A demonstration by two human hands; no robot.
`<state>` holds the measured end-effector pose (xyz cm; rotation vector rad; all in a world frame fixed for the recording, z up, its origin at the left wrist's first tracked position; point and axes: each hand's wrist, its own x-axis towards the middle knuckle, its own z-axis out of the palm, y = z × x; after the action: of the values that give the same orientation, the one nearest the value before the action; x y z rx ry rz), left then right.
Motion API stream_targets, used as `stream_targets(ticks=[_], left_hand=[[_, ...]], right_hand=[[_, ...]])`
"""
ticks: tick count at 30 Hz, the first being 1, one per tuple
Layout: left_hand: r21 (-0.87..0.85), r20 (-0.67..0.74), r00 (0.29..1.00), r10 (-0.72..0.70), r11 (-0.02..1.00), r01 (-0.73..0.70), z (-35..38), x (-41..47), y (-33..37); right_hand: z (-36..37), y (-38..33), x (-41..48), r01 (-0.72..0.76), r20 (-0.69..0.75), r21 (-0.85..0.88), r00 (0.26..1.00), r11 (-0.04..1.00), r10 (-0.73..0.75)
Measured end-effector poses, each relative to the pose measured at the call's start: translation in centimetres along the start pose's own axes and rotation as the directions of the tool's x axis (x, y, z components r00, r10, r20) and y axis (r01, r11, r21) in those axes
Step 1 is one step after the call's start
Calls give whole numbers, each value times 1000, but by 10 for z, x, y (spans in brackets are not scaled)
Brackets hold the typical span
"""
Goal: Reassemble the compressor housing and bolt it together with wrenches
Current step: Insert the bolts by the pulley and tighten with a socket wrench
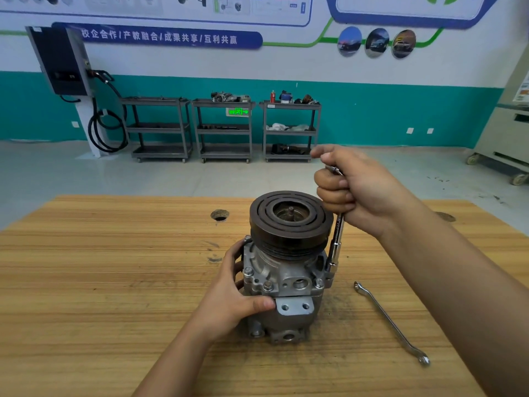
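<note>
A grey metal compressor housing (283,285) stands upright on the wooden table (114,282), its dark grooved pulley (289,216) on top. Several bolts show around its flange. My left hand (232,296) grips the housing's left side, thumb across the front by a small bracket. My right hand (352,187) holds the top of a slim chrome socket driver (336,242) that stands nearly upright, its lower end on a bolt at the housing's right flange.
A chrome combination wrench (392,325) lies on the table to the right of the housing. Two round holes (219,215) are cut in the tabletop further back. Three grey shelf carts (223,130) stand against the far wall.
</note>
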<state>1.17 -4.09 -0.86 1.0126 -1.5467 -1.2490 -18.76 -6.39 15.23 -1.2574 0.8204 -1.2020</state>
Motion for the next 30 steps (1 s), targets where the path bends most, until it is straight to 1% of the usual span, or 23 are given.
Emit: stream_targets(ticks=[1,2,4,6,7,8,10,11,12,13,14,15,16,18,19,21,22,23,24,25,26,28,30], left_hand=[[7,-5,1000,-1,1000,1,0,0,0],[11,-9,1000,-2,1000,2,0,0,-1],[20,-13,1000,-6,1000,6,0,1,-2],[18,-14,1000,-16,1000,16,-1,1,-2],[14,-15,1000,-18,1000,18,-1,1,-3],[12,-18,1000,-17,1000,17,-1,2,-3],[12,-21,1000,-15,1000,15,-1,1,-3],[12,-19,1000,-14,1000,14,-1,1,-3],[12,-17,1000,-13,1000,13,-2,1,-3],[12,-17,1000,-12,1000,12,-1,1,-2],[9,-16,1000,-12,1000,12,-1,1,-2],[3,-16,1000,-12,1000,12,-1,1,-2],[0,-17,1000,-10,1000,10,0,2,-2],[6,-19,1000,-6,1000,6,0,2,-3],[11,-20,1000,-11,1000,11,0,2,-3],[18,-21,1000,-17,1000,18,-1,2,-3],[18,-23,1000,-19,1000,19,-1,2,-3],[20,-25,999,-21,1000,21,-1,2,-3],[24,-26,999,-23,999,24,-1,1,-3],[28,-25,999,-24,999,25,-1,1,-2],[29,-24,999,-26,999,26,-1,1,-2],[25,-25,999,-32,999,33,-1,0,-1],[23,-25,999,-31,999,32,-1,0,-1]], right_hand=[[4,2,-1,46,-108,-39,993,998,-50],[8,5,-3,94,-213,-81,971,992,-110],[15,11,-6,188,-394,-122,892,974,-222],[18,14,-8,251,-497,-101,826,963,-267],[18,15,-8,262,-501,-80,823,962,-266],[16,15,-8,261,-461,-53,850,964,-255],[9,14,-9,232,-270,2,937,973,-223],[2,12,-10,223,-168,-20,960,975,-223],[-7,10,-12,238,-90,-111,965,965,-248],[-16,8,-15,281,-28,-264,954,923,-299],[-24,6,-17,346,44,-444,930,827,-366],[-32,4,-18,418,141,-594,896,688,-422],[-39,2,-19,473,243,-696,863,540,-442],[-51,0,-20,521,388,-811,819,265,-423],[-56,-1,-19,540,452,-835,783,105,-426],[-60,-5,-17,569,598,-794,668,-214,-442],[-60,-9,-15,590,679,-733,595,-340,-431],[-58,-13,-12,612,751,-660,521,-435,-406],[-55,-16,-9,635,810,-586,451,-503,-375],[-50,-19,-5,655,853,-522,389,-546,-349],[-45,-21,-1,668,880,-475,344,-574,-327],[-38,-24,5,684,908,-418,299,-598,-293],[-37,-26,8,687,918,-396,301,-609,-258]])
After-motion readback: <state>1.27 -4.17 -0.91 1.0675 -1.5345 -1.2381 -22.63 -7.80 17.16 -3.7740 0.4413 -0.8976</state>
